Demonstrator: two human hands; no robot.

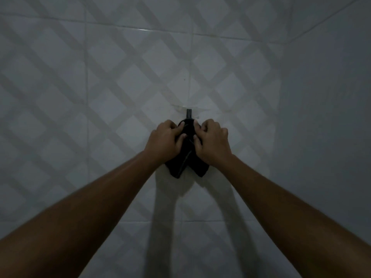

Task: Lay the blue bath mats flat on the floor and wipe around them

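A small dark cloth (pixel 185 157) hangs against the tiled wall, its top at a dark hook (pixel 189 113). My left hand (pixel 165 140) grips the cloth's upper left side. On the upper right side my right hand (pixel 213 142) pinches it with fingers curled. Two lower corners of the cloth dangle below my wrists. No blue bath mat is in view, and no floor either.
The wall (pixel 100 87) is pale tile with a diamond lattice pattern. A plain wall (pixel 331 97) meets it at a corner on the right. A clear adhesive plate (pixel 180 107) backs the hook. The light is dim.
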